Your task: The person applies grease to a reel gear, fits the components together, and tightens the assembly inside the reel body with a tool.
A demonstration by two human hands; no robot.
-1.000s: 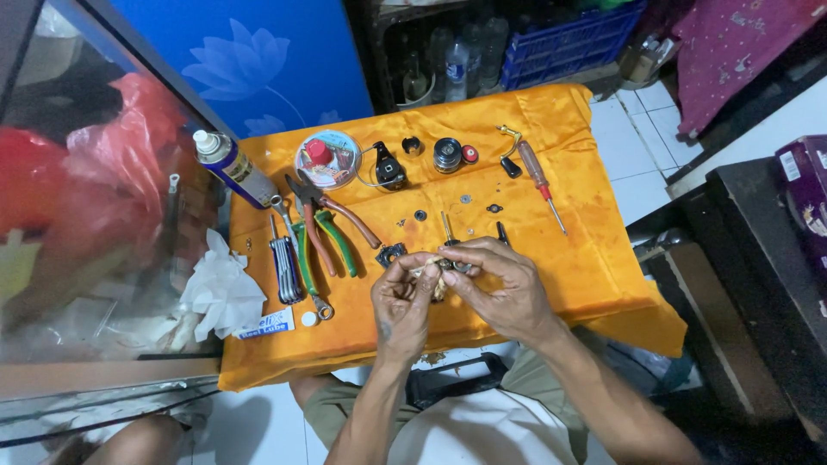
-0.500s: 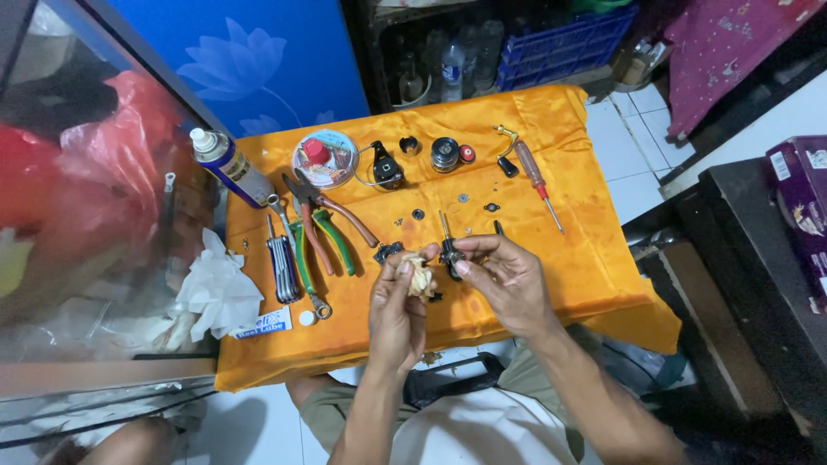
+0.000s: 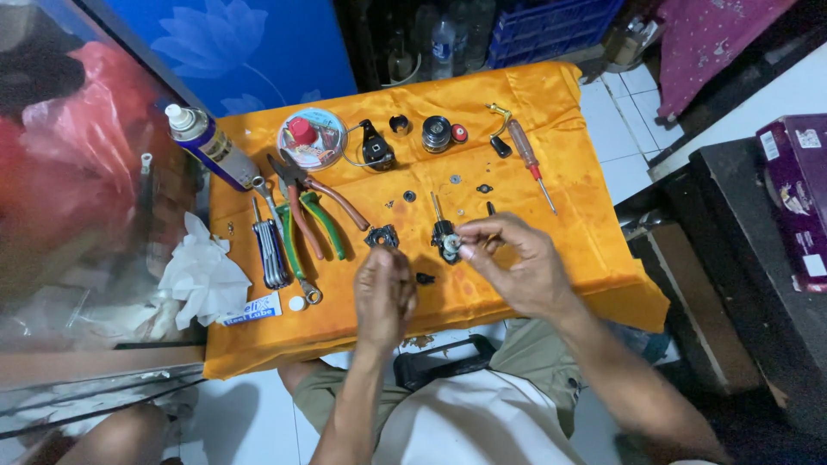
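Gripping a small geared part (image 3: 445, 241), right hand (image 3: 517, 263); left hand (image 3: 385, 293) loosely curled, seemingly empty.

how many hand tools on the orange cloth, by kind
pliers: 2
screwdriver: 1
hex key set: 1
wrench: 1
total: 5

Left: pliers (image 3: 308, 215), hex keys (image 3: 270, 251) and spray can (image 3: 207, 145) crowd the cloth.
Far: tin (image 3: 312, 139), small parts, screwdriver (image 3: 529, 164) block.
Right near: bare orange cloth (image 3: 594, 258), open passage.
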